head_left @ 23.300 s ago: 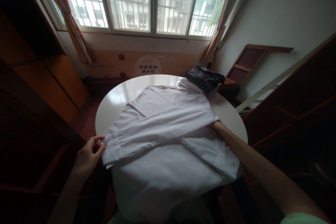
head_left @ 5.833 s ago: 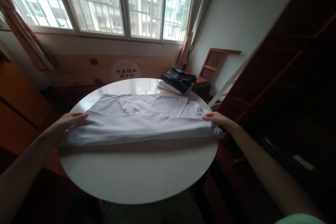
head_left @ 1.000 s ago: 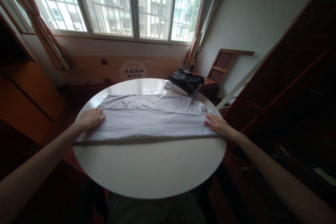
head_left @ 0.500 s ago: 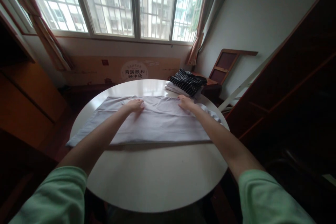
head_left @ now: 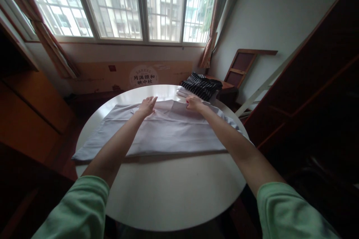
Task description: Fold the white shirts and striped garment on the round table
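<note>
A white garment (head_left: 168, 134), perhaps a shirt, lies spread in a long folded strip across the round white table (head_left: 174, 194). Over its upper edge, left of the middle, my left hand (head_left: 147, 106) rests with the fingers apart. My right hand (head_left: 194, 103) is closed on the garment's far edge, right of the middle, and the cloth rises a little there. Just beyond my right hand, a black and white striped garment (head_left: 200, 85) lies on top of folded white cloth (head_left: 183, 92).
Behind the table's right side stands a wooden chair (head_left: 241, 67). A barred window (head_left: 120, 5) with curtains (head_left: 53, 44) is at the back, above a printed orange panel (head_left: 159, 76). Dark wooden furniture (head_left: 303, 93) is on the right, an orange-brown cabinet (head_left: 30, 104) on the left.
My left hand has moved slightly up and right, and its fingers have spread. My right hand has shifted a little left and up, lifting the cloth's far edge.
</note>
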A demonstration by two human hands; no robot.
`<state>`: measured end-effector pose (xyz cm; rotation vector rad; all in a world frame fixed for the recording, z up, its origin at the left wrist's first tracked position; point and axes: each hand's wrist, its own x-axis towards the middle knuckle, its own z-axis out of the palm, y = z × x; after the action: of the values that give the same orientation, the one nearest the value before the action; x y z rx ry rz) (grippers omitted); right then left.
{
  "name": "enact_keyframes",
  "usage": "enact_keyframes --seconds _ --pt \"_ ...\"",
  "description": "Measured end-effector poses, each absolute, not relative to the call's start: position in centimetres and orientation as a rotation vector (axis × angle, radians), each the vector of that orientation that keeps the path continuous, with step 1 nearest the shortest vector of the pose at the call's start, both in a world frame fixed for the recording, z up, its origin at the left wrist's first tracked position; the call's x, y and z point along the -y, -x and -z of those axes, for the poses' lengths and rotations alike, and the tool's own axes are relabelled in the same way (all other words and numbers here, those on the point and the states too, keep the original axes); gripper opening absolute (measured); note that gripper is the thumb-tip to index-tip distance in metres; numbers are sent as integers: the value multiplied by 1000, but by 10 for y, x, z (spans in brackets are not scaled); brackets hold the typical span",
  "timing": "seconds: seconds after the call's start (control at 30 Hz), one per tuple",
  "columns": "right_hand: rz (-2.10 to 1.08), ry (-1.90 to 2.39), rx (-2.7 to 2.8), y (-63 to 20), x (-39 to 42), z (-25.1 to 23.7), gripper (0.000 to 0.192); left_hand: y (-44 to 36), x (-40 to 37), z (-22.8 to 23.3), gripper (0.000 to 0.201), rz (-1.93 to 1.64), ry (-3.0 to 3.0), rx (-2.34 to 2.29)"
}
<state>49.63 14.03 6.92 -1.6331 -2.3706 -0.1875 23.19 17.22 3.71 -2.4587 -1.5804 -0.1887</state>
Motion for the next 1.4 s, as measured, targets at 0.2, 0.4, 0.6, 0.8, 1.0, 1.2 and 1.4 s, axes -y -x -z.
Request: enact_keyframes --seconds 0.2,0.4,0.6,0.8,1.0,1.2,1.4 --pt "412 1617 2498 -505 -114 -75 20 -230 -186 -55 54 131 2562 1524" --pt "459 1715 2461 -522 -86 -78 15 -180 -182 -63 24 -54 2384 1689" --pt "438 1820 2347 -545 -67 -80 13 -125 -156 -73 25 297 2152 1749" --pt "566 1713 2178 -565 -18 -88 6 -114 -90 -82 14 487 2096 1629" --pt "511 1614 2360 -568 45 -63 13 -92 -17 -53 9 455 2262 1425" --pt "380 1659 2372 -573 66 -21 20 -76 8 -10 23 518 2620 1501" --pt "394 1649 2127 -583 74 0 12 -61 6 -2 46 480 2472 1848"
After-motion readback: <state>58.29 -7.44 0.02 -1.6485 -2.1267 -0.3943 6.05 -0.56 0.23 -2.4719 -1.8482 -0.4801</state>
